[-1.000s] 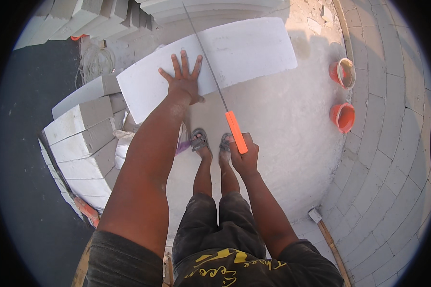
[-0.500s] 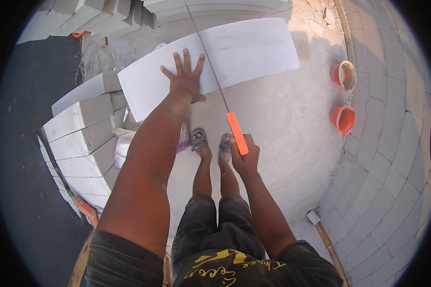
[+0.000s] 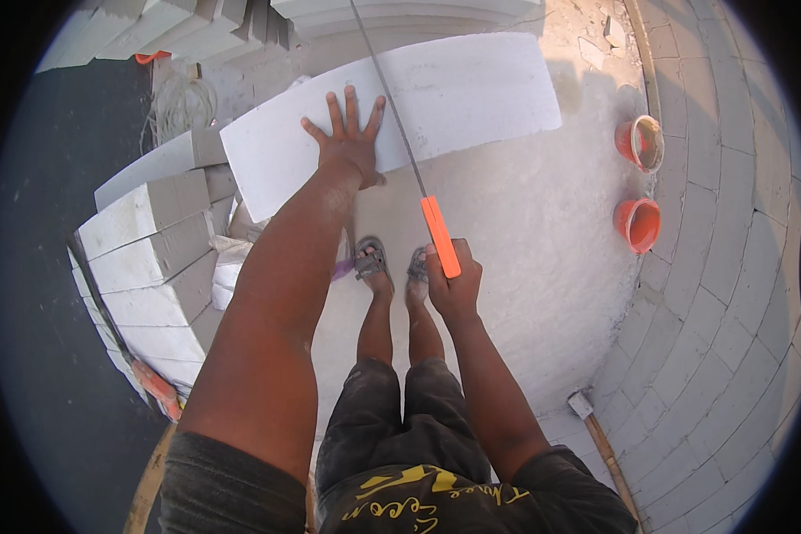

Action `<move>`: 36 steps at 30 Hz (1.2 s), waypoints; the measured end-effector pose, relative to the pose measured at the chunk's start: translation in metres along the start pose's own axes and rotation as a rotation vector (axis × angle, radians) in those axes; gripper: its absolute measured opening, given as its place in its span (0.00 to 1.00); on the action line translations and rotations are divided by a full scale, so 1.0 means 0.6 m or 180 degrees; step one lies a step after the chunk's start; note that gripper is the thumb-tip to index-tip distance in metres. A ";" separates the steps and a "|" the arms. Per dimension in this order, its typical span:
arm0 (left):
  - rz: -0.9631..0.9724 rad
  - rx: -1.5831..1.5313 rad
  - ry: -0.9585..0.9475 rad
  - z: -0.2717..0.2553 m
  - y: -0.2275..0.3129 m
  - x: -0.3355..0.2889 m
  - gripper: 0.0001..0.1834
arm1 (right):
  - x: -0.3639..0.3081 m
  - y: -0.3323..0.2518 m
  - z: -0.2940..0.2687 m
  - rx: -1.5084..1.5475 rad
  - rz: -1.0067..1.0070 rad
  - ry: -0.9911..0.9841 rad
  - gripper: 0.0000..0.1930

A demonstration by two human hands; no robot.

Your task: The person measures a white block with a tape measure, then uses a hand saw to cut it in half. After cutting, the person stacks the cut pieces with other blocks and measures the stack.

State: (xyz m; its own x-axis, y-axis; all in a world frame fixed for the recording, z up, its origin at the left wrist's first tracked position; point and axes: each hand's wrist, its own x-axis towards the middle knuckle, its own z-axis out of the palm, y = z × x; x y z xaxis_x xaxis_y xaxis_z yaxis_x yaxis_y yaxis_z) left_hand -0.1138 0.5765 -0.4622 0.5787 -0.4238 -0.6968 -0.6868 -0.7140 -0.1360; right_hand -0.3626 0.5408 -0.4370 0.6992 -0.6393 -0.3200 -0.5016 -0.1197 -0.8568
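A long white lightweight building block lies across the view in front of me. My left hand presses flat on its left part, fingers spread. My right hand is wrapped round the orange handle of a hand saw. The thin blade runs away from me across the block, just right of my left fingers, and its far tip passes the top edge of the picture. How deep the blade sits in the block I cannot tell.
Grey-white blocks are stacked at the left, with a second orange-handled saw beside them. Two orange buckets stand along the block wall at right. A wooden-handled hammer leans lower right. Coiled cord lies far left.
The saw has slid slightly forward, away from me, with my right hand on its handle. My left hand stays flat on the block.
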 end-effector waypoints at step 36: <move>0.0215 -0.0321 0.0391 0.000 -0.005 -0.013 0.67 | 0.003 0.008 0.014 -0.0210 -0.0088 0.0139 0.11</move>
State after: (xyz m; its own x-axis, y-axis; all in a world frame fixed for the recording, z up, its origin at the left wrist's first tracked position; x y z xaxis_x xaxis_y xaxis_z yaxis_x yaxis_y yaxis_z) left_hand -0.1163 0.5818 -0.4566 0.5864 -0.5333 -0.6097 -0.6819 -0.7313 -0.0162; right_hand -0.3595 0.5457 -0.4450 0.6910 -0.6674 -0.2776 -0.5159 -0.1865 -0.8361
